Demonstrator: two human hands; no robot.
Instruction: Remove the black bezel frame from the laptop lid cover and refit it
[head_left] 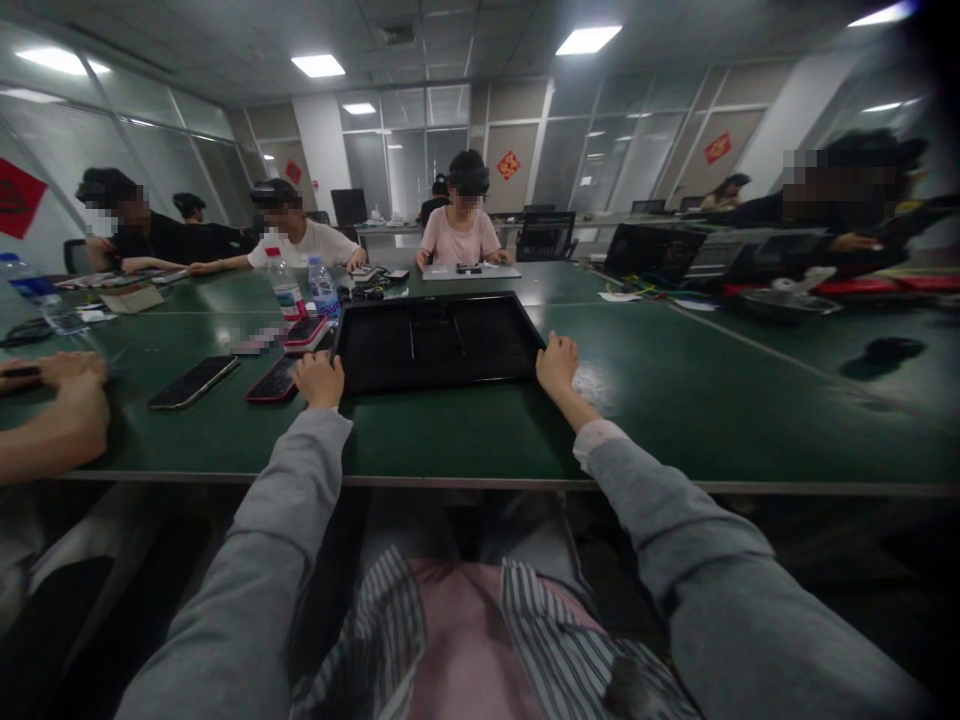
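A black rectangular tray (367, 350) with a raised rim lies on the green table in front of me. Two thin pale lines flank a recess-like area in its middle. My left hand (320, 378) is closed at the tray's left edge, near the front corner. At the right edge, my right hand (558, 362) has its fingers curled over the rim. The inner sides of both grips are partly hidden. Just left of my left hand lies a red-edged phone (273, 380).
A dark phone (195, 382) lies further left, near another person's arm (60, 415). Behind the tray's left corner stand a red-labelled bottle (284, 285) and a blue-labelled bottle (323, 290). Across the green table (675, 400), a person in pink (461, 238) sits at a white board.
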